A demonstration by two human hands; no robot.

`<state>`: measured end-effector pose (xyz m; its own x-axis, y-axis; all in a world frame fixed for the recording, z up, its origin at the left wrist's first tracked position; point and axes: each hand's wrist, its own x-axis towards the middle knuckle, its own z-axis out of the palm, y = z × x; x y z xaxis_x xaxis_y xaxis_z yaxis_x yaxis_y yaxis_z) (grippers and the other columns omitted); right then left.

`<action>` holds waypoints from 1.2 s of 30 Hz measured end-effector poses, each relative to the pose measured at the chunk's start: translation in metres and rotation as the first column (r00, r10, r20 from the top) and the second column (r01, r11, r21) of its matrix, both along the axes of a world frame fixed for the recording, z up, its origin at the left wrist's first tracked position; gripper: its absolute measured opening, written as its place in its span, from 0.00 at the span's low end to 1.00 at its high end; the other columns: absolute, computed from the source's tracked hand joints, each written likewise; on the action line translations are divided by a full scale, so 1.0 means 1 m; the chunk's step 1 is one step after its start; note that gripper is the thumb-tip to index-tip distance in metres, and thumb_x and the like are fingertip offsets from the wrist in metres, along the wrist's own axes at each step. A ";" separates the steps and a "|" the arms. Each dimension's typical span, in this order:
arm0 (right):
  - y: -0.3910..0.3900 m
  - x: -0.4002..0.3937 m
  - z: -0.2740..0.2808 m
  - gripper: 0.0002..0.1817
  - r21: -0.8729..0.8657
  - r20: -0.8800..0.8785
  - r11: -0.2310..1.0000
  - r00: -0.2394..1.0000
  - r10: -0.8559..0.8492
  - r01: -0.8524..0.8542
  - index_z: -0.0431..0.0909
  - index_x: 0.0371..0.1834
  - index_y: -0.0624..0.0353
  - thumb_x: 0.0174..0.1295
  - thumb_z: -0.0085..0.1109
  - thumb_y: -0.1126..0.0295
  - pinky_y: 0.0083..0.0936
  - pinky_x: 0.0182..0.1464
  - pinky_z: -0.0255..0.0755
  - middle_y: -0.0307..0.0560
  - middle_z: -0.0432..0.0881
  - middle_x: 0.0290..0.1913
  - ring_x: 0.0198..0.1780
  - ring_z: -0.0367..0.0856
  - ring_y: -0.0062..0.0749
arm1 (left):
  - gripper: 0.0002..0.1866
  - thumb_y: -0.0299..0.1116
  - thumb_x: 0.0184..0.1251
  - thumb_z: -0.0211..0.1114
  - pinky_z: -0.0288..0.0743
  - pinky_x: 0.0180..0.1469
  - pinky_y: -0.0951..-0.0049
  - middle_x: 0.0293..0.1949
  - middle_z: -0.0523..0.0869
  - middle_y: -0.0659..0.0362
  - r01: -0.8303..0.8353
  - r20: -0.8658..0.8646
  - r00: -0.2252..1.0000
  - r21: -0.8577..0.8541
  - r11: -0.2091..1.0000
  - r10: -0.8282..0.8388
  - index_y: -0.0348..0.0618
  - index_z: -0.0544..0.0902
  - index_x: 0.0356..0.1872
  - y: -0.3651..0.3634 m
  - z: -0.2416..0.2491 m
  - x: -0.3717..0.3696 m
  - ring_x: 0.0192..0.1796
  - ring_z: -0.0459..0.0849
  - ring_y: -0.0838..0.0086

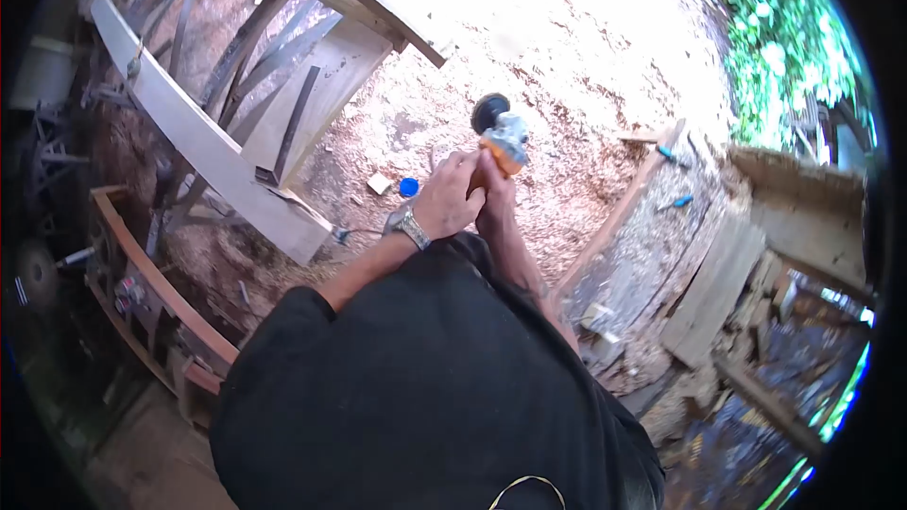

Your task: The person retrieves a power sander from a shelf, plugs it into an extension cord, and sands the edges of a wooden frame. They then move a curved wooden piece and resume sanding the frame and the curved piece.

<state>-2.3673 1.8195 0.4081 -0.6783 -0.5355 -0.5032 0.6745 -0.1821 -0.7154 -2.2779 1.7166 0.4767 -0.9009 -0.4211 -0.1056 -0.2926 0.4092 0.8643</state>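
Pointing forward, the orange tool (504, 148) is held by the nearer right hand (496, 196); what the left hand (448, 196) holds cannot be told.

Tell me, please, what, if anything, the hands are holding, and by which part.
The right hand holds an orange-bodied power tool by its near end, away from the disc. Whether the left hand grips it too cannot be told.

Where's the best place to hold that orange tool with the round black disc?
Probably by its orange body, coming from the near side, where the right hand is. The round black disc sticks out at the far end, past the greyish head, so gripping the near end should keep clear of it.
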 end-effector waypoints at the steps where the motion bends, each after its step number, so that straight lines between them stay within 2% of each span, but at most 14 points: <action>1: -0.016 -0.027 0.007 0.15 0.043 -0.002 0.990 0.991 -0.131 0.131 0.83 0.51 0.58 0.72 0.69 0.60 0.22 0.40 0.79 0.38 0.84 0.39 0.38 0.84 0.22 | 0.24 0.30 0.64 0.65 0.76 0.66 0.57 0.58 0.79 0.39 0.028 -0.085 0.996 0.050 0.998 -0.023 0.30 0.76 0.61 -0.007 0.005 -0.019 0.63 0.79 0.46; 3: -0.019 -0.092 0.009 0.13 0.192 0.021 0.981 0.999 -0.033 0.028 0.81 0.51 0.57 0.72 0.68 0.61 0.27 0.35 0.82 0.41 0.84 0.36 0.33 0.85 0.27 | 0.27 0.31 0.66 0.64 0.76 0.65 0.59 0.59 0.80 0.43 0.064 -0.116 0.992 0.155 0.986 -0.046 0.32 0.75 0.66 -0.023 0.014 -0.045 0.61 0.80 0.49; 8: -0.076 -0.223 0.047 0.21 0.207 -0.007 0.949 0.969 0.247 -0.240 0.76 0.49 0.56 0.67 0.70 0.52 0.32 0.37 0.85 0.44 0.83 0.33 0.32 0.86 0.32 | 0.32 0.36 0.70 0.69 0.73 0.69 0.63 0.63 0.80 0.42 0.062 0.049 0.995 0.332 0.941 -0.083 0.35 0.70 0.72 -0.018 -0.024 -0.076 0.66 0.80 0.57; 11: -0.121 -0.281 0.049 0.24 0.187 -0.012 0.879 0.894 0.449 -0.439 0.75 0.54 0.59 0.66 0.71 0.55 0.34 0.35 0.86 0.48 0.84 0.35 0.31 0.87 0.36 | 0.35 0.40 0.70 0.72 0.73 0.69 0.64 0.62 0.83 0.43 -0.043 -0.138 0.973 0.675 0.737 0.183 0.35 0.69 0.72 -0.015 -0.035 -0.133 0.65 0.82 0.59; 15: -0.186 -0.326 0.052 0.20 0.267 -0.059 0.699 0.713 0.699 -0.664 0.77 0.51 0.60 0.67 0.69 0.56 0.32 0.36 0.85 0.46 0.84 0.34 0.32 0.86 0.34 | 0.31 0.41 0.67 0.75 0.79 0.61 0.60 0.50 0.89 0.47 -0.386 0.125 0.921 0.420 0.821 0.370 0.35 0.73 0.64 -0.025 -0.045 -0.213 0.54 0.89 0.58; 18: -0.216 -0.360 0.038 0.19 0.298 -0.036 0.488 0.502 0.864 -0.820 0.77 0.49 0.60 0.67 0.68 0.58 0.32 0.35 0.84 0.45 0.83 0.33 0.31 0.86 0.32 | 0.32 0.42 0.65 0.76 0.79 0.60 0.56 0.48 0.89 0.44 -0.535 0.135 0.828 0.483 0.693 0.545 0.35 0.73 0.63 -0.018 -0.039 -0.264 0.54 0.89 0.51; 20: -0.238 -0.368 0.036 0.16 0.284 -0.032 0.390 0.398 0.917 -0.876 0.78 0.45 0.61 0.66 0.67 0.59 0.30 0.30 0.81 0.43 0.82 0.30 0.27 0.83 0.30 | 0.35 0.45 0.66 0.74 0.80 0.56 0.53 0.43 0.90 0.44 -0.689 0.156 0.720 0.274 0.671 0.676 0.37 0.71 0.66 -0.006 -0.060 -0.304 0.50 0.90 0.49; 22: -0.257 -0.365 0.038 0.16 0.478 -0.107 0.204 0.174 0.979 -0.854 0.80 0.42 0.63 0.62 0.68 0.61 0.30 0.29 0.78 0.43 0.83 0.29 0.27 0.84 0.30 | 0.36 0.46 0.67 0.72 0.81 0.52 0.49 0.40 0.91 0.44 -0.776 0.167 0.631 0.166 0.609 0.758 0.39 0.68 0.69 0.008 -0.091 -0.339 0.46 0.90 0.45; 25: -0.271 -0.355 0.032 0.22 0.735 -0.390 0.143 -0.240 0.889 -0.663 0.83 0.42 0.68 0.55 0.71 0.58 0.35 0.34 0.79 0.52 0.87 0.30 0.30 0.87 0.41 | 0.44 0.57 0.62 0.74 0.79 0.58 0.48 0.51 0.88 0.39 -0.665 0.189 0.736 0.381 0.642 0.650 0.37 0.67 0.70 -0.007 -0.102 -0.347 0.54 0.88 0.44; 27: -0.270 -0.344 0.039 0.23 0.739 -0.580 0.192 -0.465 0.668 -0.646 0.82 0.46 0.66 0.53 0.72 0.59 0.39 0.36 0.81 0.59 0.87 0.31 0.32 0.88 0.47 | 0.47 0.58 0.59 0.75 0.76 0.66 0.52 0.63 0.83 0.40 -0.705 0.245 0.709 0.240 0.667 0.661 0.40 0.70 0.73 -0.001 -0.139 -0.347 0.66 0.82 0.48; 29: -0.267 -0.344 0.028 0.25 0.785 -0.551 0.171 -0.546 0.631 -0.595 0.78 0.49 0.62 0.51 0.74 0.61 0.48 0.39 0.82 0.65 0.87 0.32 0.36 0.90 0.58 | 0.44 0.55 0.59 0.75 0.74 0.69 0.51 0.66 0.82 0.43 -0.681 0.303 0.660 -0.144 0.718 0.687 0.42 0.73 0.73 0.009 -0.178 -0.338 0.69 0.80 0.52; 31: -0.273 -0.339 0.016 0.26 0.878 -0.465 0.179 -0.706 0.534 -0.443 0.76 0.48 0.61 0.50 0.75 0.61 0.50 0.39 0.82 0.66 0.88 0.33 0.37 0.90 0.63 | 0.41 0.51 0.60 0.75 0.71 0.72 0.51 0.69 0.80 0.46 -0.769 0.296 0.548 -0.190 0.611 0.782 0.44 0.75 0.72 0.023 -0.221 -0.331 0.72 0.77 0.55; 35: -0.272 -0.341 0.010 0.26 0.923 -0.383 0.151 -0.801 0.460 -0.355 0.75 0.46 0.60 0.50 0.76 0.60 0.53 0.39 0.82 0.67 0.88 0.33 0.39 0.89 0.66 | 0.28 0.46 0.64 0.67 0.77 0.59 0.49 0.56 0.88 0.53 -0.924 0.445 0.361 0.054 0.378 0.820 0.61 0.80 0.68 0.047 -0.262 -0.284 0.60 0.85 0.52; 36: -0.271 -0.346 0.005 0.27 0.911 -0.408 0.140 -0.802 0.435 -0.387 0.75 0.48 0.59 0.49 0.76 0.60 0.52 0.39 0.82 0.66 0.88 0.34 0.39 0.89 0.66 | 0.26 0.47 0.65 0.67 0.80 0.56 0.51 0.54 0.89 0.52 -0.931 0.497 0.334 0.043 0.362 0.800 0.58 0.82 0.65 0.055 -0.276 -0.271 0.56 0.87 0.51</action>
<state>-2.7136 1.5488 0.4131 0.5234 -0.8177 -0.2396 -0.7954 -0.3681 -0.4815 -2.5485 1.7712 0.2012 0.1062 -0.8230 -0.5580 -0.6044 -0.4990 0.6210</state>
